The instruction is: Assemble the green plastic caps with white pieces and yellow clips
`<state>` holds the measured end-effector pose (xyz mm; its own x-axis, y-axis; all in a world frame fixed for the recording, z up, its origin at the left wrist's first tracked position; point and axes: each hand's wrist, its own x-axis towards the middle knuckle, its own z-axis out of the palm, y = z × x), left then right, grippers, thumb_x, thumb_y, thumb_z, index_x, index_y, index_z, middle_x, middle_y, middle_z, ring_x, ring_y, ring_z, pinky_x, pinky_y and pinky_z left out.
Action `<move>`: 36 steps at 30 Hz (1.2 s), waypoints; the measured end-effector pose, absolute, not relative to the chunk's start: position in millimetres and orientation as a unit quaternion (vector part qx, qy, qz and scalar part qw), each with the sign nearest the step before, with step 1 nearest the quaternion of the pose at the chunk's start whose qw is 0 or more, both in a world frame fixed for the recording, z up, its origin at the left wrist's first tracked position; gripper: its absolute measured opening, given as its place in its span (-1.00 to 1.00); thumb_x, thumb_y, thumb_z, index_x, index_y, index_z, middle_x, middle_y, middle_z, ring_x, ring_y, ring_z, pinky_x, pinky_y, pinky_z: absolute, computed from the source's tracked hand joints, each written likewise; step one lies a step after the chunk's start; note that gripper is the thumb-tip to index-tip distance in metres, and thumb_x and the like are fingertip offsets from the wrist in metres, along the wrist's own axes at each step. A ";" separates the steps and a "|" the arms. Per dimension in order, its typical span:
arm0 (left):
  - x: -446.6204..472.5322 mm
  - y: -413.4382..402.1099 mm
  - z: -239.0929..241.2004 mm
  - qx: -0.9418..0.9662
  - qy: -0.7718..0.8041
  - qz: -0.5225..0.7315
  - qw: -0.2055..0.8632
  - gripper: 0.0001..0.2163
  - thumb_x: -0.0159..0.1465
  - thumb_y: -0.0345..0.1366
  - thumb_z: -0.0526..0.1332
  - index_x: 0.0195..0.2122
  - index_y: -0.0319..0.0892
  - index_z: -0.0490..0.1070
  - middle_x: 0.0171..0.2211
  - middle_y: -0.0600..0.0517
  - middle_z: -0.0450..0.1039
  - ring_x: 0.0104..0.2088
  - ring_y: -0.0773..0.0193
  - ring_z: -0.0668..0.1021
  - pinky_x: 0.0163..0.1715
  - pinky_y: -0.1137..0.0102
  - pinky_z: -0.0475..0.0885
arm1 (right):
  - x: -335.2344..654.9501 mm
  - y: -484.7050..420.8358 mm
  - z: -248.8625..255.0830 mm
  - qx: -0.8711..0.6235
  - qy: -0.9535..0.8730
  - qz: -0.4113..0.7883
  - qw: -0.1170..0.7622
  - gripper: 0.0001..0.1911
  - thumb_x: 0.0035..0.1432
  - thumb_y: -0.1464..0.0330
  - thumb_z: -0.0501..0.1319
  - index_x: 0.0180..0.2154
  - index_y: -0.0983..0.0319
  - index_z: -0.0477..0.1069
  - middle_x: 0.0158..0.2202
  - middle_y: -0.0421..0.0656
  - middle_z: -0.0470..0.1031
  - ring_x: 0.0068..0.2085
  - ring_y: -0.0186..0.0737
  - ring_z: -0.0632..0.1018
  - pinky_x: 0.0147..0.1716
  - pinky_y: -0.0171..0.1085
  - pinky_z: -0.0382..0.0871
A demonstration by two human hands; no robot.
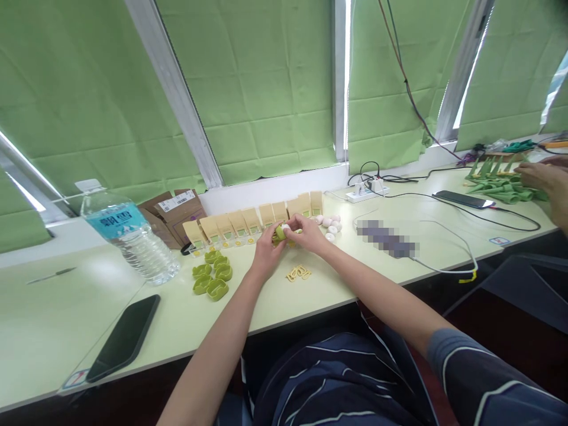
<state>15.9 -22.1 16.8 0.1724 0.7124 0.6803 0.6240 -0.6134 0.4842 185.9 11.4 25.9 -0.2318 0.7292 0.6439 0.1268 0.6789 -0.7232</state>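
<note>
My left hand (267, 251) is closed around a small green hollow piece (280, 232), above the table. My right hand (307, 233) meets it from the right, its fingers pinched at a small white round piece (286, 227) against the green one; the fingers partly hide both. Left of my hands lie several similar green hollow pieces (217, 289). Just below them is a little pile of flat yellow ring-like pieces (299, 273). Several white and pale pink round pieces (332, 229) sit to the right. Behind stands a row of tan cards (237, 222) with small clear holders at their bases.
At left are a large water bottle (128, 231), a black phone (124, 337), a pen (52, 276) and a cardboard box (171, 216). Rightward lie a power strip (367, 193), cables and another phone (464, 199). Another person's hand (548, 180) is by green leaf-like pieces (497, 183).
</note>
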 end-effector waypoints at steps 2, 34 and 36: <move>16.3 -22.1 17.1 0.763 0.440 0.470 0.049 -0.59 0.26 -0.25 0.24 0.15 -0.09 0.34 0.07 -0.10 0.47 0.02 0.11 0.51 0.02 0.20 0.40 | 186.3 11.0 26.2 -0.291 -0.738 0.269 0.546 -0.85 0.09 0.26 0.25 -0.34 0.19 0.36 -0.35 -0.21 0.54 -0.30 -0.25 0.56 -0.24 -0.24 0.45; 20.8 -23.5 19.7 0.753 0.455 0.470 0.077 -0.59 0.25 -0.19 0.28 0.12 -0.11 0.36 0.04 -0.11 0.49 -0.03 0.12 0.54 -0.01 0.23 0.43 | 188.6 7.5 32.1 -0.312 -0.738 0.215 0.559 -0.86 0.05 0.30 0.24 -0.43 0.18 0.29 -0.44 -0.26 0.48 -0.38 -0.27 0.53 -0.35 -0.29 0.38; 18.8 -22.7 18.8 0.748 0.462 0.471 0.073 -0.58 0.24 -0.20 0.28 0.12 -0.11 0.36 0.01 -0.10 0.51 -0.06 0.13 0.54 -0.03 0.24 0.43 | 189.1 8.3 32.0 -0.330 -0.728 0.210 0.563 -0.84 0.05 0.29 0.25 -0.45 0.18 0.28 -0.47 -0.26 0.47 -0.39 -0.26 0.52 -0.38 -0.30 0.36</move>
